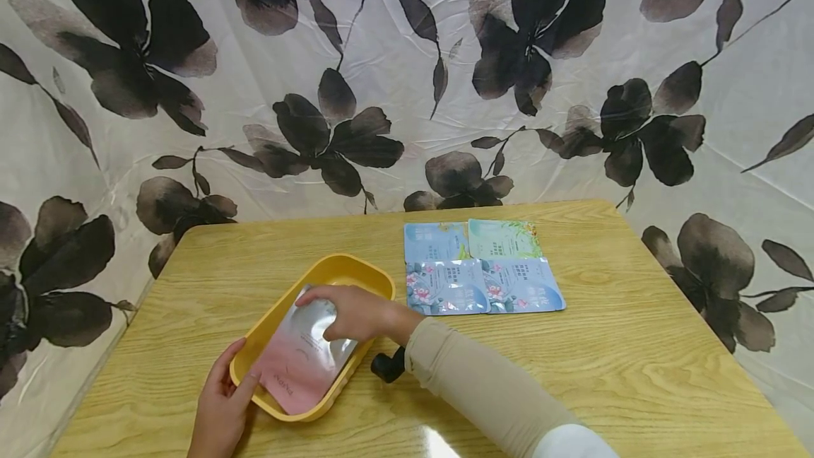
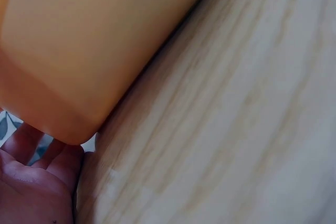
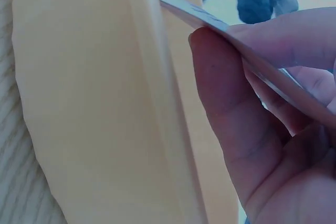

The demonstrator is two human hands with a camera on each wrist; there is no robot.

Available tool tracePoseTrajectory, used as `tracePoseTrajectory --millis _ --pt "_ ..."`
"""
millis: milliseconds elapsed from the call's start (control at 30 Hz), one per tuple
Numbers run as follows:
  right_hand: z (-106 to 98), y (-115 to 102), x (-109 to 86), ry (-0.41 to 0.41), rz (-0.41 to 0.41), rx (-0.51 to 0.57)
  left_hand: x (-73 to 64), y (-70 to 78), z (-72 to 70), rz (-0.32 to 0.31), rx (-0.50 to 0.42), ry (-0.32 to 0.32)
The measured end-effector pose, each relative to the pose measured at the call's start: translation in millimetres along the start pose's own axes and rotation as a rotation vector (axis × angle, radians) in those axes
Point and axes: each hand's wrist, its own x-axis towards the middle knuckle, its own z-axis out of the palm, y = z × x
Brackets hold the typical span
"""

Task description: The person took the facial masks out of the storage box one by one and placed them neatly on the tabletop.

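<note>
A yellow plastic basket [image 1: 378, 276] stands at an angle on the table. My left hand [image 1: 221, 401] grips its near left corner, thumb at the rim and fingers outside; the left wrist view shows the basket's outer wall [image 2: 89, 45] above the fingers [image 2: 23, 142]. My right hand [image 1: 356, 311] reaches over the basket and pinches a pink and silver sheet mask packet [image 1: 299, 366] by its far part. In the right wrist view, the packet [image 3: 202, 14] is seen edge-on between thumb [image 3: 223, 87] and fingers. The packet lies slanted in the basket, hiding much of its floor.
Several blue and green mask packets [image 1: 448, 287] lie in two rows right of the basket. A black device [image 1: 388, 366] shows beneath the right wrist. The wooden table [image 1: 604, 373] ends at a floral curtain [image 1: 445, 90].
</note>
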Motion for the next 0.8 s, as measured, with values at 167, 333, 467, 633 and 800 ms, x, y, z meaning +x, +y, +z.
tracePoseTrajectory --millis 167,333,467,633,800 --pt "-6 2 -6.0 0.022 0.007 0.109 -1.5 -0.6 -0.5 0.01 -0.026 -0.01" --pt "-13 4 -15.9 0.048 0.015 0.208 -3.0 1.3 -0.7 0.022 -0.03 -0.011" --pt "-19 6 -25.5 0.11 0.019 0.209 -2.2 0.0 -0.1 0.028 -0.022 -0.005" --pt "-29 15 -40.7 0.18 0.015 0.28 -1.1 -1.8 0.5 0.033 -0.024 0.005" --pt "-41 27 -62.7 0.267 0.032 0.354 -1.1 -2.5 0.0 0.057 -0.06 0.004"
